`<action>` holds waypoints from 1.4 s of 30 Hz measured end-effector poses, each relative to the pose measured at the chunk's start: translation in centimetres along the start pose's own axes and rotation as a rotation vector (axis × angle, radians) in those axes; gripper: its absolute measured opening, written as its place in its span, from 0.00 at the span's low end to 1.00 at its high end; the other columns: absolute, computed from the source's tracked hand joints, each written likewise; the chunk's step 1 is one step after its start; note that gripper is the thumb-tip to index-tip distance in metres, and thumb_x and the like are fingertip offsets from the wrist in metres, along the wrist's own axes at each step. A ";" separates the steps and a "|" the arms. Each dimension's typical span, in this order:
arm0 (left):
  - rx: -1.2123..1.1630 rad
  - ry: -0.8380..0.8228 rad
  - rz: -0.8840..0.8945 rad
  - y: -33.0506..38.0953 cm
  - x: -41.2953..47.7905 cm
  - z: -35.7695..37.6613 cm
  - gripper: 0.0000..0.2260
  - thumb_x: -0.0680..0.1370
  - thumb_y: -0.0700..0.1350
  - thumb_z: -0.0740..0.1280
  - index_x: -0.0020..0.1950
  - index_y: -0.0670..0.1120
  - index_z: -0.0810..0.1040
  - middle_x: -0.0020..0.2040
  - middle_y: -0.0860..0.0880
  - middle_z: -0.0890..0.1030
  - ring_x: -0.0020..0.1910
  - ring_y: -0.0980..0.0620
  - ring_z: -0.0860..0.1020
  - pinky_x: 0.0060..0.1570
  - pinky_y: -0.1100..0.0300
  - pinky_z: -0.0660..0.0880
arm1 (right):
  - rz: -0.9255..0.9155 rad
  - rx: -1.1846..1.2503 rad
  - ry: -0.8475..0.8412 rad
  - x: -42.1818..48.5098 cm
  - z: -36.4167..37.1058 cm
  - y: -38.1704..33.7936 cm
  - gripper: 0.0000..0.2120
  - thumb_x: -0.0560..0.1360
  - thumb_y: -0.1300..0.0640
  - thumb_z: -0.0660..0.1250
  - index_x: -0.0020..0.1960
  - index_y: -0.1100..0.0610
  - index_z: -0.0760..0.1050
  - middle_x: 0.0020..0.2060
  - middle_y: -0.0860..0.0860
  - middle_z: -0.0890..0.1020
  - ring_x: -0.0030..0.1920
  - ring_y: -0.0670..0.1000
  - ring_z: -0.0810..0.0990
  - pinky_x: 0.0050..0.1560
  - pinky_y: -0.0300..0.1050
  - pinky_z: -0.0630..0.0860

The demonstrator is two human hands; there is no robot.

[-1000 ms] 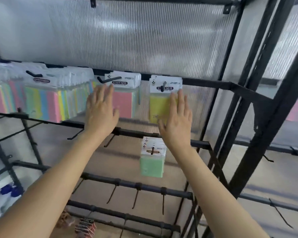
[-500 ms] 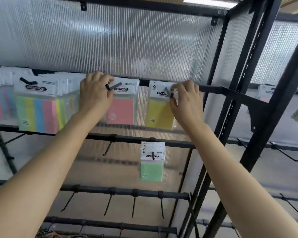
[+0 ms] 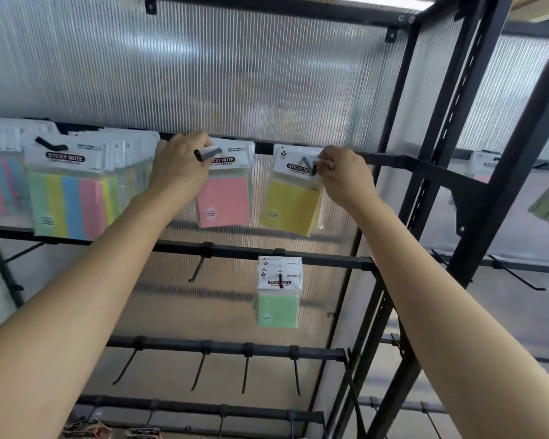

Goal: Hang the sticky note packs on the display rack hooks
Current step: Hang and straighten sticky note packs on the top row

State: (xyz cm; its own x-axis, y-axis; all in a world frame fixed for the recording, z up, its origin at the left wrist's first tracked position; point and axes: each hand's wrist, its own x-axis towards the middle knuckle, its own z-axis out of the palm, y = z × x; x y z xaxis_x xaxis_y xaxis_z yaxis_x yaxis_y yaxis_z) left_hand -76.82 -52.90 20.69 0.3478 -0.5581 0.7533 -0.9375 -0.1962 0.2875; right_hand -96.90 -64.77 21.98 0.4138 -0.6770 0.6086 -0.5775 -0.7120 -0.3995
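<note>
Pink pack point(image 3: 224, 201) and yellow pack point(image 3: 290, 205) hang side by side from the top rail of the display rack point(image 3: 425, 198), each threaded on its own hook. My left hand point(image 3: 178, 172) grips the header card of the pink pack beside the pink-pack hook point(image 3: 208, 154), fingers point(image 3: 200, 142) curled. My right hand point(image 3: 346, 177) pinches the yellow pack's header at the yellow-pack hook point(image 3: 309, 166), fingers narrow. Status, as I judge it: both packs are on their hooks but not yet released or pushed back. Completed: the multicolour packs point(image 3: 70, 204) fill the top rail to the left, and the green packs point(image 3: 278, 308) hang stacked on one middle-rail hook. Outstanding: the bare middle-rail hook point(image 3: 198, 269) and the lower-rail hooks point(image 3: 246, 372) carry nothing. Whether more packs wait to be hung, I cannot tell.
</note>
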 end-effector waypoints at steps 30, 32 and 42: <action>-0.153 0.132 0.178 1.3 -5.1 -7.0 0.05 0.78 0.40 0.63 0.47 0.38 0.75 0.43 0.47 0.75 0.41 0.50 0.69 0.41 0.60 0.60 | -0.171 0.018 0.060 -5.4 -4.3 -2.0 0.05 0.76 0.59 0.61 0.43 0.54 0.74 0.32 0.49 0.75 0.35 0.53 0.73 0.31 0.42 0.64; -0.179 0.114 0.191 1.7 -5.2 -7.2 0.05 0.78 0.39 0.63 0.46 0.38 0.74 0.42 0.46 0.75 0.40 0.52 0.69 0.37 0.61 0.58 | -0.175 0.047 0.071 -5.9 -4.5 -2.1 0.06 0.76 0.59 0.61 0.41 0.52 0.72 0.30 0.46 0.73 0.37 0.52 0.72 0.33 0.44 0.64; -0.262 -0.044 0.167 3.9 -7.7 -5.5 0.04 0.79 0.42 0.63 0.46 0.42 0.74 0.40 0.52 0.73 0.35 0.60 0.68 0.34 0.62 0.61 | -0.158 0.209 0.167 -7.0 -4.7 -2.3 0.07 0.76 0.59 0.62 0.39 0.52 0.69 0.27 0.42 0.69 0.31 0.45 0.67 0.32 0.43 0.61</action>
State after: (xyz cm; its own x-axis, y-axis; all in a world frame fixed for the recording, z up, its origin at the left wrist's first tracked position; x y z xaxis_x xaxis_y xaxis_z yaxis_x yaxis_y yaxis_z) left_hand -83.08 -44.91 19.21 0.1832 -0.6005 0.7784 -0.9443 0.1127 0.3091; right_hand -101.72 -57.52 21.90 0.3556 -0.5276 0.7715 -0.3512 -0.8404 -0.4128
